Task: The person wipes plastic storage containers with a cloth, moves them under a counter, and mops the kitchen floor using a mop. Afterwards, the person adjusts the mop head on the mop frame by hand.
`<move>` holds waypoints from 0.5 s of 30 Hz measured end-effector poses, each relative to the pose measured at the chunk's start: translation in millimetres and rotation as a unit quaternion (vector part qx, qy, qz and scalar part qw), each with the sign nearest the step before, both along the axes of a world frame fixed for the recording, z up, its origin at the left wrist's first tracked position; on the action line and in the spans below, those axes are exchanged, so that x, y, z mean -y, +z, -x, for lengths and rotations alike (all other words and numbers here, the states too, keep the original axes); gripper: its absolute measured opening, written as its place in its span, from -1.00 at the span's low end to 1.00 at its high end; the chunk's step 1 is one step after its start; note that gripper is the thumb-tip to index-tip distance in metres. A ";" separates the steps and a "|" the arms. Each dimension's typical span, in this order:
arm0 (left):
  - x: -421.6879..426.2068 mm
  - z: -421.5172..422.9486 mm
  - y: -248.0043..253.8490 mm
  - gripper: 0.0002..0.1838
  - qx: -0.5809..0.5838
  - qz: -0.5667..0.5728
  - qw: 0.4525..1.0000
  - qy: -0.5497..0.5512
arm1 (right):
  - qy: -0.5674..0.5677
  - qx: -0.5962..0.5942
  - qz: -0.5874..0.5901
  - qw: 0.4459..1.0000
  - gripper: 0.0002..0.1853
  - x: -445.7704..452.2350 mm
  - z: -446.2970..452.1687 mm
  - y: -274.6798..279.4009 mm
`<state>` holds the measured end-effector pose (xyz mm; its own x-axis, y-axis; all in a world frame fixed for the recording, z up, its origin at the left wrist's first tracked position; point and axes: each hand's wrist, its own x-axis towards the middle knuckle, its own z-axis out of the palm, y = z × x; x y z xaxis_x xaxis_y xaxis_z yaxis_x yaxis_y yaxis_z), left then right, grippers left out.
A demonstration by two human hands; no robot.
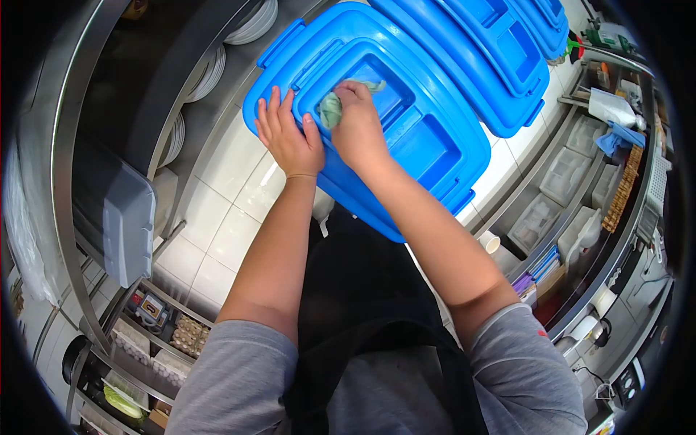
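In front of me is a large blue plastic lid [448,190] with two recessed rectangular wells. My right hand [354,125] grips a pale green cloth [330,111] and presses it against the lid near the corner of the upper well. Part of the cloth sticks out beyond the fingers on the far side. My left hand [291,138] lies flat with fingers spread on the lid's left rim. What lies under the lid is mostly hidden.
More blue lidded bins [500,65] stand beyond, at the upper right. Stacked white plates [206,76] sit on a metal shelf at left, above a grey lidded container [129,217]. On the right, a steel counter holds clear containers [562,174] and a blue cloth [618,138].
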<state>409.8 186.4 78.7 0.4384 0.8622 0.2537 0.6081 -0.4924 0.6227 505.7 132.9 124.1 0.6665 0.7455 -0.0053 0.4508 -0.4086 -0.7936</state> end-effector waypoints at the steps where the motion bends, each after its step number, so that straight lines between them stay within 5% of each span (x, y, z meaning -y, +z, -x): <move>1: 0.4 0.3 0.6 -0.52 0.000 -0.001 1.000 0.000 | -0.002 0.001 0.001 1.000 -0.58 0.1 1.0 1.0; 5: 1.2 -0.5 1.2 -0.51 0.004 -0.005 1.000 -0.001 | -0.009 -0.137 0.030 0.990 -0.69 -0.7 -10.8 5.9; 7: 2.3 -0.2 1.2 -0.52 -0.004 -0.013 1.000 -0.006 | -0.090 -0.388 0.038 0.916 -0.67 -8.6 -20.7 2.3; 9: 2.1 -1.9 2.3 -0.55 -0.015 -0.037 0.999 -0.004 | -0.099 -0.435 0.029 0.895 -0.66 -8.4 -32.2 7.7; 11: 2.4 -2.5 3.9 -0.56 -0.014 -0.040 0.999 -0.010 | -0.177 -0.719 -0.098 0.665 -0.68 -5.8 -46.2 23.6; 13: 1.9 -2.7 3.3 -0.56 -0.013 -0.038 0.999 -0.007 | -0.182 -0.711 -0.210 0.646 -0.68 4.3 -61.9 43.0; 15: 1.6 -3.2 3.4 -0.56 -0.016 -0.037 0.999 -0.004 | -0.164 -0.597 -0.291 0.730 -0.71 19.6 -80.7 61.1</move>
<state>413.0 184.8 82.1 0.4544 0.8382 0.3015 0.6233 -0.5410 0.5647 586.4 113.3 185.1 0.5890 0.6544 -0.4741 -0.7497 0.2235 -0.6229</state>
